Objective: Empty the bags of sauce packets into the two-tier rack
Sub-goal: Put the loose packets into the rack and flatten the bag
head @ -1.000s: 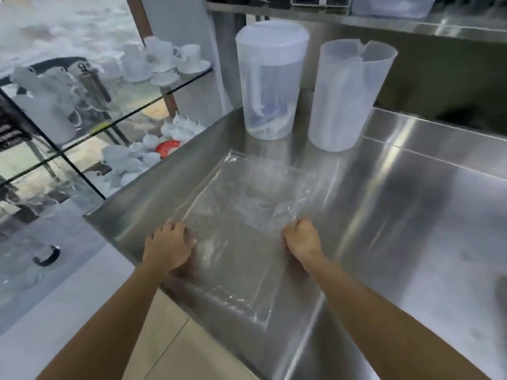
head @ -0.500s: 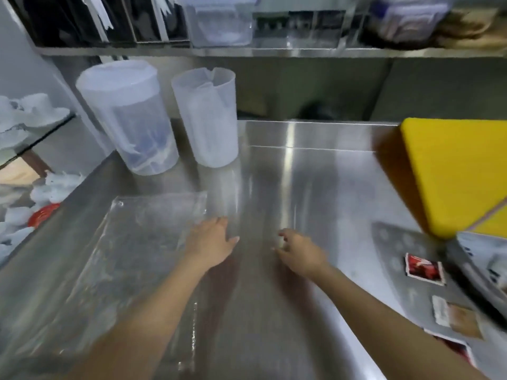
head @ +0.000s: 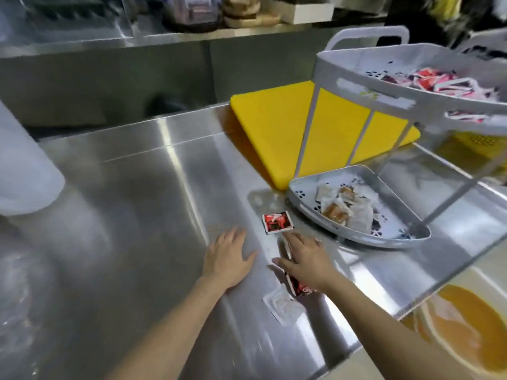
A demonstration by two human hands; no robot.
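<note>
A grey two-tier rack (head: pixel 356 234) stands at the right of the steel counter. Its top tier (head: pixel 356 78) holds red sauce packets (head: pixel 428 80). Brown and white packets (head: pixel 345 207) lie in the lower tier. On the counter in front of the rack lies a loose red packet (head: pixel 277 222). My right hand (head: pixel 307 259) lies flat with fingers spread over another red packet (head: pixel 300 287). A white packet (head: pixel 284 304) sits just below it. My left hand (head: pixel 229 256) rests open on the bare steel, to the left of the packets.
A yellow cutting board (head: pixel 274 133) lies behind the rack. A translucent plastic jug (head: pixel 24 171) stands at the left edge. A steel shelf (head: pixel 164 37) with containers runs along the back. The counter's front edge (head: pixel 384 319) drops to an orange bin (head: pixel 461 325) below right.
The view swung right from the flattened clear bag and jugs to the rack. Both hands left the bag and moved right; my right hand now covers a red packet.
</note>
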